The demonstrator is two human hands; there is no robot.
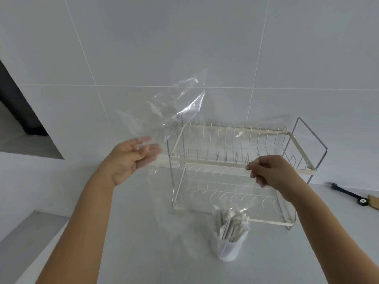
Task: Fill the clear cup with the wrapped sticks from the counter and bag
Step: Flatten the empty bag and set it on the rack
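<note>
Pale grey wall tiles (143, 48) behind, white counter (143, 253) below, seen from the head camera. Near the front edge, a clear cup (228, 249), upright, packed with white paper-wrapped sticks (232, 222) fanning out above its rim, crumpled wrapper ends uppermost. Just behind the cup, a two-tier cream wire dish rack (235, 160). Held up over the counter, a thin transparent bag (174, 124), creased and glinting, draped between both hands and trailing down toward the counter left of the cup; contents hard to make out through the film. Left hand (131, 158) raised, palm up, fingers loosely spread against the plastic, not clearly gripping. Right hand (270, 173) in front of the rack, fingertips pinched together, apparently on the bag's edge. Far right, a black tool (348, 193) lying flat beside a wooden piece (374, 202).
</note>
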